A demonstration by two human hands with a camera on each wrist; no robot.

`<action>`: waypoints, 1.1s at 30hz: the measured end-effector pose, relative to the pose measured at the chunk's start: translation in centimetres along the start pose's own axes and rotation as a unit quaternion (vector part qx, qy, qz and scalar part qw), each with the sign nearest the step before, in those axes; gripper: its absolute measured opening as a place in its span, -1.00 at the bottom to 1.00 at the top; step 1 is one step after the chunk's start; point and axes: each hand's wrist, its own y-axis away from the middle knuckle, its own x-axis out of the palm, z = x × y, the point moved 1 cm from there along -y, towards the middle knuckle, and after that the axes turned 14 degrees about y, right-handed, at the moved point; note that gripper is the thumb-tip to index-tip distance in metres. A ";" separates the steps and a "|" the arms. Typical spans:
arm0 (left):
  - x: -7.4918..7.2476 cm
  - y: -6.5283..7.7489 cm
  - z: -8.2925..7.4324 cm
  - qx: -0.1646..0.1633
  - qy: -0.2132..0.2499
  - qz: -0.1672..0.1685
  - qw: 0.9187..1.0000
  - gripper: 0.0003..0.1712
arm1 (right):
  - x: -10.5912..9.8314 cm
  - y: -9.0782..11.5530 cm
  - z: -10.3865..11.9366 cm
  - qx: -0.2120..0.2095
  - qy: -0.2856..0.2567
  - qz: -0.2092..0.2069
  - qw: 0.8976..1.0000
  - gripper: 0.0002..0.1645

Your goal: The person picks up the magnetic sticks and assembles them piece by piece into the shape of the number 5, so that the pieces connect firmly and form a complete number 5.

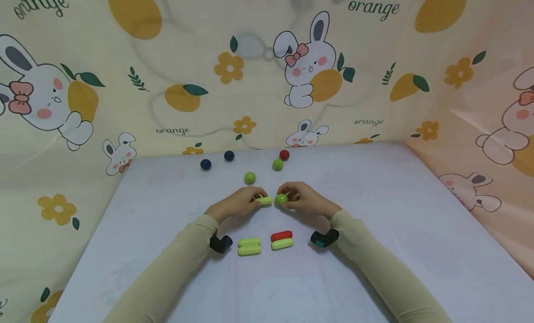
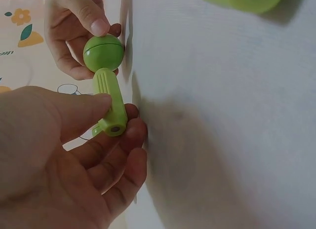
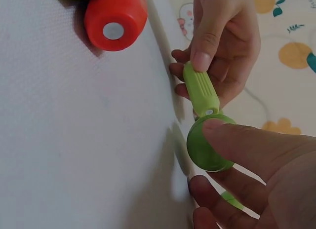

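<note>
1. Green ball (image 1: 281, 199): over the tabletop (image 1: 375, 184), pinched between thumb and fingers of the right hand (image 1: 308, 199).
2. Lime stick (image 1: 264, 201): just left of the green ball, pinched in closed fingers of the left hand (image 1: 241, 201).
3. Red stick (image 1: 281, 235): on the green ball's near side.

We look into a small, booth-like place: a printed cloth (image 1: 258, 91) closes in the back and both sides of a white surface (image 1: 367, 184). Its cartoon rabbits (image 1: 310, 63), oranges (image 1: 135, 12) and flowers (image 1: 55, 209) give us the look of a children's play corner, as do the bright rods (image 1: 249, 250) and balls (image 1: 250, 177). We cannot tell whether a home or a studio lies beyond.
</note>
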 end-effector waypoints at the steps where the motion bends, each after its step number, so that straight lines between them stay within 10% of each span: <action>1: 0.0 0.0 0.0 0.000 0.000 0.000 1.000 -0.67 | 0.0 0.0 0.0 0.000 0.000 0.001 1.000 -0.59; 33: -2.4 1.9 2.6 -0.008 0.004 -0.028 1.000 -0.70 | 1.0 -0.2 -1.3 0.001 -0.005 -0.009 1.000 -0.53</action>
